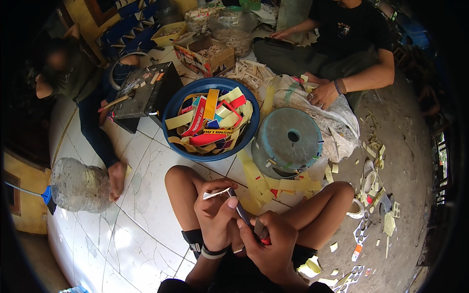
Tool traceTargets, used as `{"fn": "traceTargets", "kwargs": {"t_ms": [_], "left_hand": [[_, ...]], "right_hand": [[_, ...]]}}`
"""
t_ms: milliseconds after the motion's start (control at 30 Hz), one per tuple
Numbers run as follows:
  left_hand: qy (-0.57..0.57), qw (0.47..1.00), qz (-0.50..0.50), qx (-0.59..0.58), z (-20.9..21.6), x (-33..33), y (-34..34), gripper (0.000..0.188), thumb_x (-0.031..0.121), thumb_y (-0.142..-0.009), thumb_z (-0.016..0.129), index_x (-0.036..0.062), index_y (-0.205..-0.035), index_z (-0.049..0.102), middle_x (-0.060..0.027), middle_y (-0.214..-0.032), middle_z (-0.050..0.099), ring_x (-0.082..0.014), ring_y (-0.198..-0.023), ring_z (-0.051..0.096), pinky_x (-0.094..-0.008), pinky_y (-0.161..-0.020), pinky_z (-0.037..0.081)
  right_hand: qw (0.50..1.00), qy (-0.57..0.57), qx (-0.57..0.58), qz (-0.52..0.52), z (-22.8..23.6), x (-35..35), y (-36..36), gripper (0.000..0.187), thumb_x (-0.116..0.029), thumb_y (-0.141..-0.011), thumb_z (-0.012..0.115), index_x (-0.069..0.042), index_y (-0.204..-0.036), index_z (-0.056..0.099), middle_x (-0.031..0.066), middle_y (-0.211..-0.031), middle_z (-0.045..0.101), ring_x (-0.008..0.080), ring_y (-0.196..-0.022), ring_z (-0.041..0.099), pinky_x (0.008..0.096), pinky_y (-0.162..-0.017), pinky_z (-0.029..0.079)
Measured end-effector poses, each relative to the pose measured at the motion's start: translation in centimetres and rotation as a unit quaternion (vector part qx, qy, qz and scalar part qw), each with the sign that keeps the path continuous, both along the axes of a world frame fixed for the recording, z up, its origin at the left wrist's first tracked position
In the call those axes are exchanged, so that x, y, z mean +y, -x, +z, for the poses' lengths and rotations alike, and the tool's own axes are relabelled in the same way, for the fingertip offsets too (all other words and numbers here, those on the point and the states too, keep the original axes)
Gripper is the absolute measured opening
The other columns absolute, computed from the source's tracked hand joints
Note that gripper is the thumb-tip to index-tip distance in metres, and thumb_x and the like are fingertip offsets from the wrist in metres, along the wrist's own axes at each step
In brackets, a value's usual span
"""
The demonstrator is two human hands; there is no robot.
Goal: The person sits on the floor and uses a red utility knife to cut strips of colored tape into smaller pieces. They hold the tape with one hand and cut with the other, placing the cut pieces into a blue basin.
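Observation:
In front of my crossed legs, my left hand (215, 217) is closed, its thumb pressed on a narrow dark strip (240, 209). A small whitish strip (215, 194) sticks out at its fingertips, by the strip's far end. My right hand (272, 241) is closed round a small tool (265, 240) with a red part and a dark flat end; the fingers hide its exact kind. The two hands nearly touch at the strip's near end. Beyond my knees stands a blue basin (210, 157) heaped with coloured sticker offcuts (198, 117).
Right of the basin is an upturned clear plastic container (278, 129), with yellow strips (293, 184) before it. A person (337, 53) sits at the back right beside a white sack (337, 136). Another person (73, 73) sits left, near a black box (141, 97) and a large bottle (80, 184).

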State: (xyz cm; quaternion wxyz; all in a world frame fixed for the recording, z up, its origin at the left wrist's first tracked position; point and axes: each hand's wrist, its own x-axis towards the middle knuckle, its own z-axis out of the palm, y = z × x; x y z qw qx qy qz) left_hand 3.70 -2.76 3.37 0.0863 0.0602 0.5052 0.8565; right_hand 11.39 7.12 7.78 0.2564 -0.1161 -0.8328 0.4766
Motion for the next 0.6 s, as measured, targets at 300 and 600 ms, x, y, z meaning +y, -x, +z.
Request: {"fn": "traceTargets", "kwargs": {"t_ms": [300,600], "left_hand": [[-0.069,0.994,0.063,-0.064,0.6,1.1,0.0,0.042,-0.004,-0.089,0.075,0.0038,-0.124,0.054,-0.0054,-0.11,0.061,-0.0126,-0.102,0.058,-0.0282,-0.093,0.047],[0.014,0.998,0.039,-0.057,1.2,0.4,-0.9,0.047,-0.006,-0.088,0.077,0.0067,-0.124,0.05,-0.0045,-0.109,0.056,-0.0135,-0.101,0.057,-0.0271,-0.091,0.047]], "right_hand": [[0.999,-0.009,0.043,-0.031,-1.9,-0.2,0.3,0.025,-0.005,-0.079,0.087,-0.004,-0.085,0.062,0.0042,-0.066,0.053,0.0098,-0.049,0.044,0.0279,-0.046,0.032],[0.997,0.006,0.057,-0.048,-2.6,0.8,0.1,0.024,-0.006,-0.079,0.088,-0.004,-0.093,0.069,0.0029,-0.075,0.06,0.0053,-0.053,0.05,0.0226,-0.047,0.035]]}}
